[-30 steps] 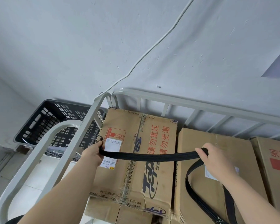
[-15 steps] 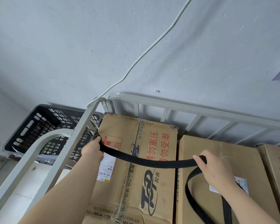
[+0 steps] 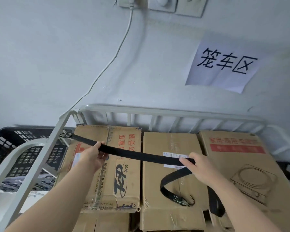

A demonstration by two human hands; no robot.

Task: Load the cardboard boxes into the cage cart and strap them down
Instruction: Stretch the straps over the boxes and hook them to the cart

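Note:
Three cardboard boxes stand side by side in the white cage cart: a left box with red and blue print, a plain middle box and a right box with a red band. A black strap is hooked by its metal end to the cart's left rail and runs across the box tops. My left hand grips the strap over the left box. My right hand grips it over the middle box. The loose tail loops down to a metal hook lying on the middle box.
A black plastic crate sits on the floor left of the cart. A white cable runs down the wall from a socket to the cart's corner. A paper sign hangs on the wall. More boxes lie beneath the top row.
The strap's end now hangs hooked on the left rail and my left hand has slid right along the strap. My right hand has pulled the strap right. The view has tilted up.

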